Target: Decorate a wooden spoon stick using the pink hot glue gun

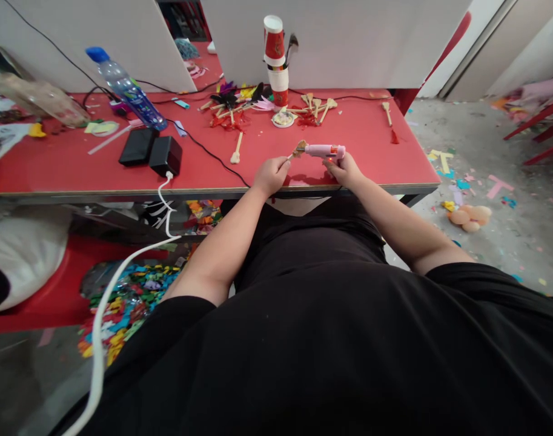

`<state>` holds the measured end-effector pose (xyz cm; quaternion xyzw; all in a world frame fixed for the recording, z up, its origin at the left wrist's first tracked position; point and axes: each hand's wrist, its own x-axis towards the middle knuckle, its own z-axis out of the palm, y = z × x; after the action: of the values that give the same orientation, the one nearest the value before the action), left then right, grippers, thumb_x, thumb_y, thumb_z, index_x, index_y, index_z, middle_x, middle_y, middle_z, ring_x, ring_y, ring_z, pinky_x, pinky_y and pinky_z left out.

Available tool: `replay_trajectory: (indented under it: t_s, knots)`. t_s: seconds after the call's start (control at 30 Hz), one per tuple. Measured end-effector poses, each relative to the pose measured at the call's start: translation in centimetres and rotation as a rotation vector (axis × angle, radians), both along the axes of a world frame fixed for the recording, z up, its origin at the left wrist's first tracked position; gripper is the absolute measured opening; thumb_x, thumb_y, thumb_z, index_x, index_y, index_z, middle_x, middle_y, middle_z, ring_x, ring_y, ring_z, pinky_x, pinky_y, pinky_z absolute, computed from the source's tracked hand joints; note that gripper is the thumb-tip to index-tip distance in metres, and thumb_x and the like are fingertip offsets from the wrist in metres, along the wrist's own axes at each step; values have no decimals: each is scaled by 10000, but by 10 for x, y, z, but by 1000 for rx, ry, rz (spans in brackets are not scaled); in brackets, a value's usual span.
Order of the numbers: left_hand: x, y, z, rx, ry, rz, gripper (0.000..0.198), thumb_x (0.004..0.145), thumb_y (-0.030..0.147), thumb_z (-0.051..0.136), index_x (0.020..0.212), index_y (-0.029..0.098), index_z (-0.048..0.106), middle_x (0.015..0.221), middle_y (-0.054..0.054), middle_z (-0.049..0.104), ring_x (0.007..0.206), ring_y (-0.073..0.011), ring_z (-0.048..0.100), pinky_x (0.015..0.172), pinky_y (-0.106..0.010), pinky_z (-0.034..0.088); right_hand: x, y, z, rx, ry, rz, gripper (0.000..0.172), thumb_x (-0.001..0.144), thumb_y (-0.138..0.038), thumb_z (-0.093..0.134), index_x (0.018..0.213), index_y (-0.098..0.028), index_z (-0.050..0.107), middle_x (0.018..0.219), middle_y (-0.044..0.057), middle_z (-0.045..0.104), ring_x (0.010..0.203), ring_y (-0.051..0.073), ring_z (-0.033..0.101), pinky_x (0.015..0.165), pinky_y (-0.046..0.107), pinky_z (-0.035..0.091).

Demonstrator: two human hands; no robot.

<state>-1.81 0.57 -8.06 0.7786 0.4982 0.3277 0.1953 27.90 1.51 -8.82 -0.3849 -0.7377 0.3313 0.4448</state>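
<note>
My right hand (346,171) is closed around a pink glue gun (322,151), which points left above the red table. A small light glows on the gun's underside. In my left hand (271,175) is a thin wooden stick with a broad brownish head (298,148), pinched between thumb and fingers. The gun's nozzle is at that head; whether they touch I cannot tell. Just beyond sits a small round dish (283,118) with pale bits in it. A similar pale stick (237,149) with a shaped end lies to the left of my hands.
Paper cups (275,45) stand stacked at the back. Sticks with red tassels (315,115) and dark feathers (231,99) lie around them. To the left are a blue-capped bottle (131,91), black boxes (166,155) and a white cable (122,272). Paper scraps litter the floor.
</note>
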Motion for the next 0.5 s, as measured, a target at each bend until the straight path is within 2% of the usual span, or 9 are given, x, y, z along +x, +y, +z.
replay_trajectory:
  t_s: [0.1, 0.23, 0.37, 0.5]
  knots:
    - [0, -2, 1, -2, -14, 4, 371, 1127, 445, 496, 803, 267, 520, 777, -79, 640, 802, -268, 641, 802, -434, 461, 1, 2, 1, -8, -30, 16, 832, 941, -963, 688, 1278, -212, 805, 678, -5, 531, 630, 211, 554, 623, 390, 588]
    - [-1, -3, 1, -5, -37, -3, 382, 1131, 467, 483, 816, 265, 559, 791, -83, 662, 810, -265, 646, 803, -433, 476, 1, 7, -1, -24, -37, -6, 764, 928, -974, 698, 1073, -227, 761, 641, -25, 475, 565, 170, 448, 519, 355, 487]
    - [-2, -2, -1, -6, -64, 3, 395, 1134, 487, 464, 839, 263, 603, 783, -79, 669, 801, -256, 646, 803, -425, 494, -1, 12, -6, -63, -10, -3, 715, 918, -967, 725, 944, -256, 657, 630, -29, 478, 555, 162, 444, 489, 339, 429]
    - [-5, 2, -5, -9, -104, -5, 423, 1140, 510, 435, 852, 257, 612, 770, -75, 651, 779, -246, 631, 786, -410, 484, -5, 15, -8, -116, 14, 10, 718, 902, -973, 730, 940, -267, 604, 618, -33, 503, 547, 163, 470, 502, 337, 417]
